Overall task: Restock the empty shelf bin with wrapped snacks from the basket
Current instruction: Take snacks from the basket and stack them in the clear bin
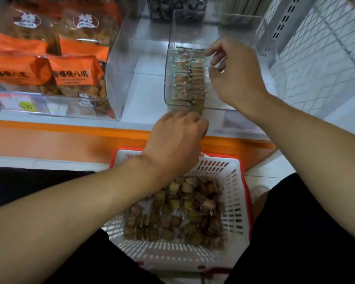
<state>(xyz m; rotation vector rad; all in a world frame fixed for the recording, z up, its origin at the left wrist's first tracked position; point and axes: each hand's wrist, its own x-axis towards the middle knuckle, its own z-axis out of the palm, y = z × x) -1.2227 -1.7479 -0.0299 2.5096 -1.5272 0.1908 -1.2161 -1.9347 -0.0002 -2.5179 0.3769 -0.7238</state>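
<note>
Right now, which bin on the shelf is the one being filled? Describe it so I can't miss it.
Start at the orange shelf edge above the white basket. Directly behind the left hand stands a clear bin, with the right hand at its right side. Unlike the bin of big orange bags to its left, it holds neat rows of small wrapped snacks.
</note>
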